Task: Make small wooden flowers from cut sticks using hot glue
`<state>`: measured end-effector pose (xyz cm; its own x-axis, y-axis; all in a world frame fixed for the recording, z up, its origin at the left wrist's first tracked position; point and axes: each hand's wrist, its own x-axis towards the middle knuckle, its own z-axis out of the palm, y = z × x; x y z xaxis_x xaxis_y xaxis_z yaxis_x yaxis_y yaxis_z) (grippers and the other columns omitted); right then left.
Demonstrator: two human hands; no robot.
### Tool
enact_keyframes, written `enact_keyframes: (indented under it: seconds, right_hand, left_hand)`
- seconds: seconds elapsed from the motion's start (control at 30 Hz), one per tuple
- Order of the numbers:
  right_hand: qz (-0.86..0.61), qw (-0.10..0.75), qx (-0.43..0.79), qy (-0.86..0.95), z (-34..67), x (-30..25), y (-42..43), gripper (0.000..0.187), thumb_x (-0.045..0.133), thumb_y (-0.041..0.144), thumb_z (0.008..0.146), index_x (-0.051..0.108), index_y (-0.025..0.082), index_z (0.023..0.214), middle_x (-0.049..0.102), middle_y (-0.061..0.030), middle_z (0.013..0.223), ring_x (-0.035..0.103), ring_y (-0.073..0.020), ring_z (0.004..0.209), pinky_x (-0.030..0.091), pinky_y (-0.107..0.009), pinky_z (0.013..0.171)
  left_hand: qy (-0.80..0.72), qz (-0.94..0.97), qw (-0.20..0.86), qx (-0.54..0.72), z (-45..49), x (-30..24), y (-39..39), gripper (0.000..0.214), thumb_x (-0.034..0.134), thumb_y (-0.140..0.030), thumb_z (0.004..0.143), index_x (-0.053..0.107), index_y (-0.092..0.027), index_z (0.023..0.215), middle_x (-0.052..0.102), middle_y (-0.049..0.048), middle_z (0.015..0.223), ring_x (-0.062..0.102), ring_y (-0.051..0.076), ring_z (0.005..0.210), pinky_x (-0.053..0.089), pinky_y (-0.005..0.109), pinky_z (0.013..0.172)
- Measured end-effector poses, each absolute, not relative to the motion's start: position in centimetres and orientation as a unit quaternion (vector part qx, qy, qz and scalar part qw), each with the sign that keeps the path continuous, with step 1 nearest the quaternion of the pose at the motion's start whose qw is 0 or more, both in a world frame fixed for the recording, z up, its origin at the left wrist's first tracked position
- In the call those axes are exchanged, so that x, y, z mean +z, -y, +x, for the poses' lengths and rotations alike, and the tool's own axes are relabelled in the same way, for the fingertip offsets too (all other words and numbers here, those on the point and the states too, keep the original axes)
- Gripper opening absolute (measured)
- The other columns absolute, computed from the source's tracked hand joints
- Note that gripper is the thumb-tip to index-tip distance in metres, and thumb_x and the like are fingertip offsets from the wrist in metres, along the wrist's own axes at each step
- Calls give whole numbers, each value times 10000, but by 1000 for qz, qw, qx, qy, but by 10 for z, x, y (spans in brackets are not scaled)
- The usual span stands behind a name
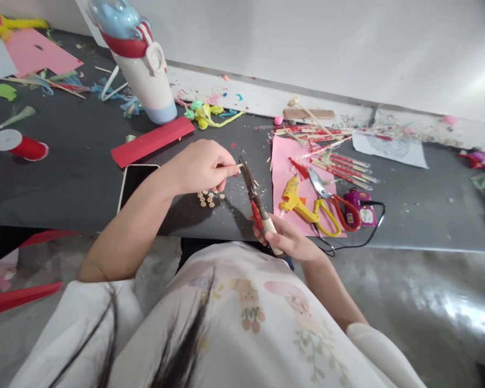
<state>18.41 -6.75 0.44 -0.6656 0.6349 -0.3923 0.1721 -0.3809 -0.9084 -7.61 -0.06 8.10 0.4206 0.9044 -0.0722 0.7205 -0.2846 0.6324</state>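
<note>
My left hand [208, 167] pinches a thin pale wooden stick [240, 166] between thumb and fingertips, its end at the blades of a cutting tool. My right hand [281, 237] is wrapped round that tool, which looks like pruning shears [255, 196] with dark worn blades and red and whitish handles. The blades point away from me, up towards the stick. Several small flower-shaped wooden pieces [208, 199] lie on the dark table [230, 223] just below my left hand. Pale crumbs are scattered around the blades.
Left: a phone [135, 183] partly under my forearm, a red paper strip [153, 141], a bottle [141, 70] and a thread spool [20, 144]. Right: pink paper [281, 178] bearing a yellow glue gun [297, 199], scissors [331, 199], wrapped sticks [343, 170] and a purple corded box [359, 207].
</note>
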Motion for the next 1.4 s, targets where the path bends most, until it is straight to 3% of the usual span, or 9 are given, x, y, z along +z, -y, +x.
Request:
enact_keyframes:
  seconds: [0.27, 0.6, 0.8, 1.1, 1.4]
  right_hand:
    - [-423, 155, 723, 524, 183, 1, 69, 527, 632, 586, 807, 520, 194, 1140, 523, -10, 841, 462, -131, 680, 349, -273, 561]
    - [-449, 175, 721, 498, 172, 6, 72, 466, 661, 562, 783, 522, 173, 999, 512, 8, 756, 478, -118, 633, 311, -257, 517]
    - [-436, 178, 736, 486, 175, 5, 72, 545, 675, 590, 757, 540, 165, 1069, 532, 4, 755, 479, -114, 611, 325, -256, 525]
    - [-415, 196, 755, 469, 175, 1, 72, 538, 691, 615, 741, 561, 160, 996, 552, 0, 739, 492, -113, 604, 352, -254, 539]
    - [-409, 199, 763, 459, 175, 0, 69, 556, 697, 620, 735, 580, 150, 1008, 558, -6, 740, 491, -108, 575, 340, -251, 513]
  left_hand:
    - [-512, 803, 269, 144, -76, 82, 1, 467, 436, -349, 901, 587, -158, 503, 571, -13, 452, 468, 74, 464, 334, 239, 587]
    - [-542, 782, 277, 133, -75, 83, -1, 389, 497, -327, 868, 596, -166, 528, 615, -19, 522, 475, 82, 475, 313, 243, 574]
    - [-532, 740, 334, 240, -75, 63, -1, 377, 529, -319, 876, 651, -173, 551, 636, -7, 511, 499, 77, 434, 362, 233, 528]
    - [-506, 629, 482, 340, -69, 43, -3, 301, 578, -236, 849, 631, -144, 567, 613, 12, 475, 495, 64, 375, 373, 170, 393]
    - [-485, 590, 512, 393, -63, 28, -1, 357, 572, -252, 866, 613, -120, 537, 650, 41, 559, 510, 44, 402, 402, 150, 401]
